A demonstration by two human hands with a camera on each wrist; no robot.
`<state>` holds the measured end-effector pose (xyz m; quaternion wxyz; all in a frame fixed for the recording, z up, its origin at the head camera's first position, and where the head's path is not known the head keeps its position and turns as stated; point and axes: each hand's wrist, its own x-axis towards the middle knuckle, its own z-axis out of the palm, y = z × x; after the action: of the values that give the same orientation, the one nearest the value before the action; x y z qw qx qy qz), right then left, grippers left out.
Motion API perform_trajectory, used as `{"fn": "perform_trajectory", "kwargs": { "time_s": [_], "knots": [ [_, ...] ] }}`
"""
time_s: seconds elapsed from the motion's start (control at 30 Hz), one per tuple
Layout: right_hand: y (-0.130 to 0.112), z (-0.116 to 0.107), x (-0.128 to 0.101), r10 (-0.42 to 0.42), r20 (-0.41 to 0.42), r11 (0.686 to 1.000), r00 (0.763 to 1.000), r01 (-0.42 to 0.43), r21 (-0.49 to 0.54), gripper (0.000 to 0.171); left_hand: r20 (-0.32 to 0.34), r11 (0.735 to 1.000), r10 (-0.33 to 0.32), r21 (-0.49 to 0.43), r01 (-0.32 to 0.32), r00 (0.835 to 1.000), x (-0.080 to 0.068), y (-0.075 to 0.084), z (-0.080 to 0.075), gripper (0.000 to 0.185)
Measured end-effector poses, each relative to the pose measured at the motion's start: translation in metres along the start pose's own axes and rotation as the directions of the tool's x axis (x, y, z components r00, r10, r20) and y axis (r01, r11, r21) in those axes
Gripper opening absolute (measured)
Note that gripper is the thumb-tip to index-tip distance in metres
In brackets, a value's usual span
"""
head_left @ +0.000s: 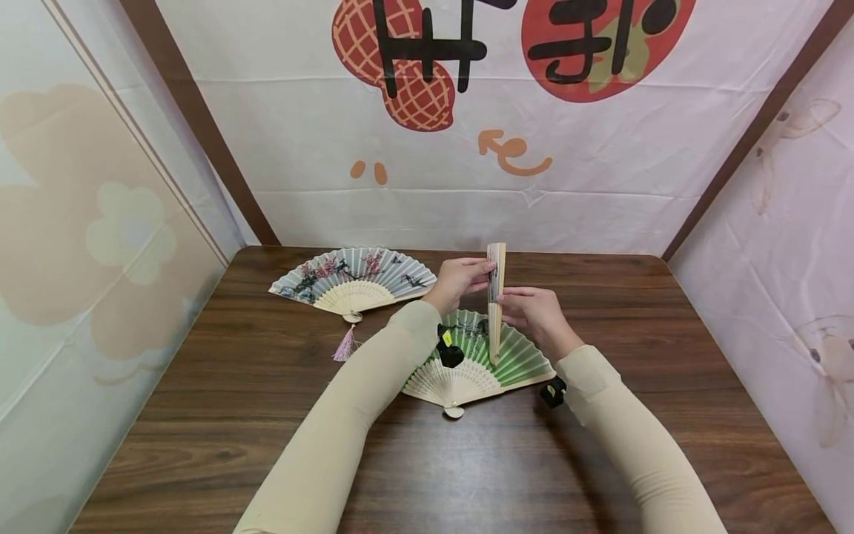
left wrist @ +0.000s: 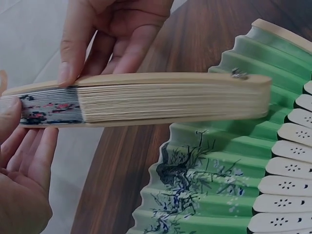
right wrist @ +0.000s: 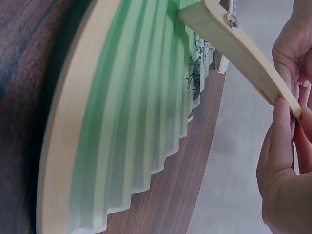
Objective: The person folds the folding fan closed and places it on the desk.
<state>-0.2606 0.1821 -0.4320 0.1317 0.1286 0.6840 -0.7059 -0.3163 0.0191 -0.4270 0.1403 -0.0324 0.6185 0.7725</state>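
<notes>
A folded bamboo fan (head_left: pixel 496 300) stands upright, pivot end down, above an open green fan (head_left: pixel 514 360) lying on the wooden table (head_left: pixel 253 415). My left hand (head_left: pixel 477 276) pinches the folded fan's upper, paper end. Lower down, my right hand (head_left: pixel 517 304) pinches its middle from the right. In the left wrist view the folded fan (left wrist: pixel 165 100) runs across the frame, with my left hand (left wrist: pixel 22 161) at its painted end and my right hand's fingers (left wrist: pixel 73 63) on its top guard. The right wrist view shows my right hand (right wrist: pixel 285 126) gripping the fan's guard (right wrist: pixel 243 53) above the green fan (right wrist: pixel 131 112).
An open pale blue fan (head_left: pixel 353 280) painted with blossoms lies at the back left, its pink tassel (head_left: pixel 345 345) trailing toward me. Printed cloth walls (head_left: pixel 434 170) close the table in at the back and on both sides. Black wrist cameras (head_left: pixel 450 353) sit on both sleeves.
</notes>
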Motion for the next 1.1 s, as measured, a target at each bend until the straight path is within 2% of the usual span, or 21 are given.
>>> {"fn": "perform_trajectory", "kwargs": {
  "time_s": [0.3, 0.6, 0.9, 1.1],
  "knots": [
    [-0.003, -0.007, 0.002, -0.038, -0.013, 0.994, 0.999, 0.04, 0.101, 0.035, 0.024, 1.0, -0.027, -0.009, 0.027, 0.999, -0.003, -0.004, 0.004, 0.035],
    [-0.008, -0.017, 0.003, -0.064, -0.018, 0.989, 0.998, 0.066, 0.134, 0.038, 0.075, 0.999, -0.042, -0.005, 0.043, 0.996, -0.005, -0.007, 0.007, 0.032],
    [-0.013, -0.024, 0.006, -0.07, -0.014, 0.974, 0.997, 0.072, 0.214, 0.013, 0.081, 0.999, -0.029, -0.027, 0.031, 0.996, -0.005, -0.013, 0.01, 0.031],
    [-0.021, -0.027, 0.006, -0.051, 0.006, 0.971, 0.999, 0.048, 0.236, 0.037, 0.079, 1.0, -0.026, -0.013, 0.027, 0.997, -0.006, -0.015, 0.013, 0.03]
  ]
}}
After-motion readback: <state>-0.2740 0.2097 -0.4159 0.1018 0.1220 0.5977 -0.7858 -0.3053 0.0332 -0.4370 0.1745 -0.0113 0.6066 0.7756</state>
